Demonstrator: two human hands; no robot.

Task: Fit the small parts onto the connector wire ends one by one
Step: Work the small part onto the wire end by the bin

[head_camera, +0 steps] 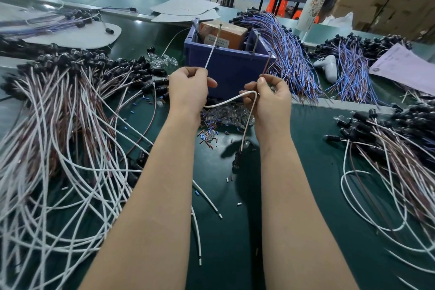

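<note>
- Pinching the white wire [211, 57] in our curled left hand [188, 89], we see its end rise toward one o'clock.
- Our right hand [270, 101] pinches the brown wire [267, 63] (its end points up).
- Small parts [223, 115] lie heaped between our wrists, six o'clock of the blue bin [226, 70].

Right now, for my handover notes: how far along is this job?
Done: unclear; the left wire heap and the right wire heap could be either. In hand: the left hand pinches the white wire end, the right hand the brown wire end. Left: probably plenty; the small parts pile beneath the hands is big.
</note>
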